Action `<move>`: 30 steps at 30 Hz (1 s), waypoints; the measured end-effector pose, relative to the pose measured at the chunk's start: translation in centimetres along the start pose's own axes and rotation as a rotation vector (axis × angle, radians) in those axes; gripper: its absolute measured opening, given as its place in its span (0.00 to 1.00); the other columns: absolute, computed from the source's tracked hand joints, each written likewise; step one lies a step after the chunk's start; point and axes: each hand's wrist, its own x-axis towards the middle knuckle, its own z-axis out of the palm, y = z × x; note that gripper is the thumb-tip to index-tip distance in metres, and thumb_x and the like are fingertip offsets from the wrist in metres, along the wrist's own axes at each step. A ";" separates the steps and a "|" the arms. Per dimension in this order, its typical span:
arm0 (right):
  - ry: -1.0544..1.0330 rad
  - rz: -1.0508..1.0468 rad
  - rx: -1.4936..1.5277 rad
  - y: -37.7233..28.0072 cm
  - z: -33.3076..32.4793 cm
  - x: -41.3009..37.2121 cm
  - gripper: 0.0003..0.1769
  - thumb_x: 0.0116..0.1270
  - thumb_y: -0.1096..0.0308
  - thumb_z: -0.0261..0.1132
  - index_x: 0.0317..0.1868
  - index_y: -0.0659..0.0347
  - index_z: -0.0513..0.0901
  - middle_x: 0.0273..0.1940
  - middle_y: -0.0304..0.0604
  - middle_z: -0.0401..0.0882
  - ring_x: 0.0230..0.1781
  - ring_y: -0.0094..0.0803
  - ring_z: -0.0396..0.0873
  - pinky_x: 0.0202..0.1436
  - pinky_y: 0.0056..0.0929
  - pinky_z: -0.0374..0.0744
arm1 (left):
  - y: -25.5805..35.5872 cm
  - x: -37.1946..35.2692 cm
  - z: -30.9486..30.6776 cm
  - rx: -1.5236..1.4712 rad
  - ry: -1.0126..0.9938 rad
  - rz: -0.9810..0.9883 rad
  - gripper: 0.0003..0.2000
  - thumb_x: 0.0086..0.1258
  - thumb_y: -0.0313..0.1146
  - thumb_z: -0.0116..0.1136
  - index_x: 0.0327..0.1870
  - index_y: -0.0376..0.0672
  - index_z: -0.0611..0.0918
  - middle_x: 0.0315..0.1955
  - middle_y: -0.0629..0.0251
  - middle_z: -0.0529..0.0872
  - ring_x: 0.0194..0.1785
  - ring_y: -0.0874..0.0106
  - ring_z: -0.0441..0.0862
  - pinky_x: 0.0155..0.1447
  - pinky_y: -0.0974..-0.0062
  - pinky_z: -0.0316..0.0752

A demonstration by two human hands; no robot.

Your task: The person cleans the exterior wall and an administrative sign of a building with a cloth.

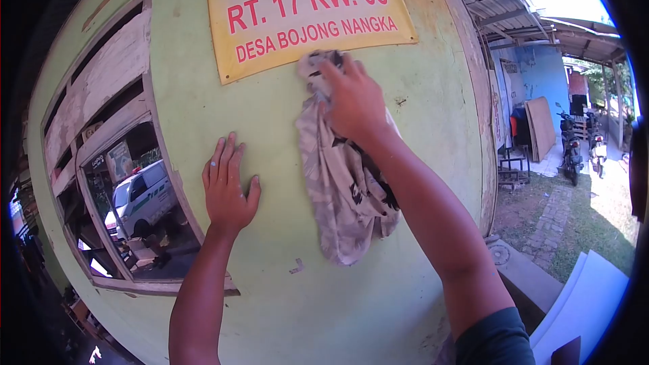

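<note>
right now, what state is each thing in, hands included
cloth: crumpled, hanging down from the right hand
right hand: fingers bent, holding the cloth just below the banner
left hand: bare of any object, fingers up, laid on the wall
banner: up on the wall, top cut off by the picture
wall: marked in places
window frame: worn
motorbike: parked upright
brown board: leaning

Wall (pixel 270 247): open strip between left hand (pixel 230 192) and cloth (pixel 328 186), free upward to the banner (pixel 307 23). Cloth, under right hand (pixel 358 105), fills the middle; right forearm (pixel 436 223) bars its right side. Below cloth, gap across to left forearm (pixel 203 290). Right of right hand, open wall to its edge. Window (pixel 118 182) borders the left.
</note>
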 end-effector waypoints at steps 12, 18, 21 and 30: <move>-0.140 0.011 0.279 -7.9 3.2 -0.4 0.34 0.74 0.51 0.68 0.72 0.63 0.73 0.61 0.66 0.75 0.64 0.62 0.74 0.67 0.53 0.77 | 4.9 2.9 -1.3 -0.313 -0.078 -0.084 0.51 0.63 0.44 0.76 0.83 0.39 0.58 0.84 0.43 0.53 0.85 0.44 0.52 0.82 0.42 0.48; -0.321 -0.078 0.935 -6.5 2.4 1.1 0.29 0.84 0.49 0.56 0.69 0.65 0.80 0.59 0.63 0.84 0.57 0.58 0.80 0.67 0.49 0.77 | 7.0 5.0 0.0 -0.155 0.078 -0.229 0.59 0.59 0.42 0.80 0.86 0.37 0.49 0.83 0.37 0.50 0.83 0.38 0.53 0.82 0.41 0.50; -0.106 -0.119 0.514 -3.4 1.3 0.4 0.21 0.79 0.57 0.64 0.59 0.67 0.82 0.49 0.59 0.87 0.57 0.59 0.81 0.64 0.50 0.79 | 6.0 5.1 0.1 -0.214 0.129 -0.178 0.50 0.58 0.32 0.75 0.83 0.41 0.59 0.81 0.38 0.55 0.80 0.37 0.58 0.79 0.42 0.58; -0.029 -0.421 0.151 -1.9 3.5 -3.3 0.30 0.68 0.61 0.74 0.68 0.55 0.78 0.76 0.45 0.71 0.71 0.51 0.70 0.73 0.49 0.70 | -3.4 6.3 -2.9 0.053 0.235 -0.320 0.34 0.56 0.20 0.67 0.71 0.46 0.80 0.65 0.48 0.75 0.68 0.44 0.72 0.73 0.54 0.71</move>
